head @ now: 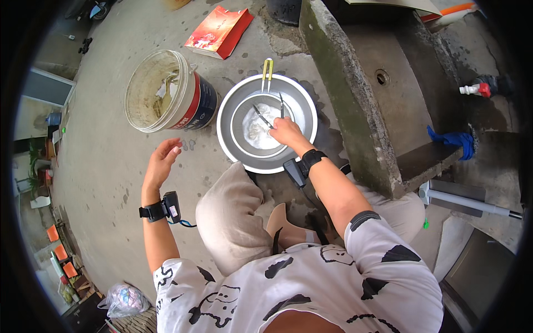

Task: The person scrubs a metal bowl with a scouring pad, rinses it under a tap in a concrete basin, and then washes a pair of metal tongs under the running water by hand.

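My right hand (286,132) grips a dark two-armed metal tool (263,118), tongs or scissors, its arms spread over the inner bowl. Beneath it, a metal bowl (238,139) holds white foamy liquid with a pale lump in it, hard to make out. That bowl sits inside a larger white-rimmed basin (225,145) on the concrete floor. Across the basin's far rim rests a tool with two yellow handles and metal tips (267,75). To the left my left hand (163,158) hangs in the air with nothing in it, fingers loosely curled and apart, near a bucket.
The large dirty paint bucket (195,104) stands left of the basin. A red paper bag (218,32) lies beyond. On the right rises a concrete trough wall (345,91), with a blue cloth (454,142) over its near edge. A tap (479,89) juts in at far right.
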`<state>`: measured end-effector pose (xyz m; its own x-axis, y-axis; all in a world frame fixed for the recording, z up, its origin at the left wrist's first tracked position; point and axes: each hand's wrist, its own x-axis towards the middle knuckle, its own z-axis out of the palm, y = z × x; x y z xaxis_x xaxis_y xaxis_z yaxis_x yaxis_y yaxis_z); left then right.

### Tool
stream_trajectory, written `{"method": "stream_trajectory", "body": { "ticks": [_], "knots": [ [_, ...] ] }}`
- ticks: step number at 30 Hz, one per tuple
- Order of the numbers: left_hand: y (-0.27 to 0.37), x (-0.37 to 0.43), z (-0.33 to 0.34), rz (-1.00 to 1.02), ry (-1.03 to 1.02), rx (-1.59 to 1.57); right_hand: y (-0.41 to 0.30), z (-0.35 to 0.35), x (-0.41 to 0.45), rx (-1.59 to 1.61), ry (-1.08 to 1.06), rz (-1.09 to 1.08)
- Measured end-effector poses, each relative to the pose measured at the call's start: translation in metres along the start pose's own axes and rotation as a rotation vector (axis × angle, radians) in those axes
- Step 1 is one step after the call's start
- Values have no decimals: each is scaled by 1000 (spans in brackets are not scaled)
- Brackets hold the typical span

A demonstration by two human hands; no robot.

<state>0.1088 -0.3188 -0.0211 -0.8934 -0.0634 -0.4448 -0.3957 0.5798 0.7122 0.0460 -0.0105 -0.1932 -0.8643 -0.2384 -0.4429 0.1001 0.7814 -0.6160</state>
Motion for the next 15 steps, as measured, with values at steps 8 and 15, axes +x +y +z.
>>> {"method": "stream_trajectory", "body": {
  "ticks": [8, 15],
  "knots": [
    [141, -51, 39, 217, -171, -1040, -45, -135, -93, 778, 384, -327],
    [302, -61, 185, 348, -175, -915, -6, -262, -212, 474, 571, -307]
  ]
}}
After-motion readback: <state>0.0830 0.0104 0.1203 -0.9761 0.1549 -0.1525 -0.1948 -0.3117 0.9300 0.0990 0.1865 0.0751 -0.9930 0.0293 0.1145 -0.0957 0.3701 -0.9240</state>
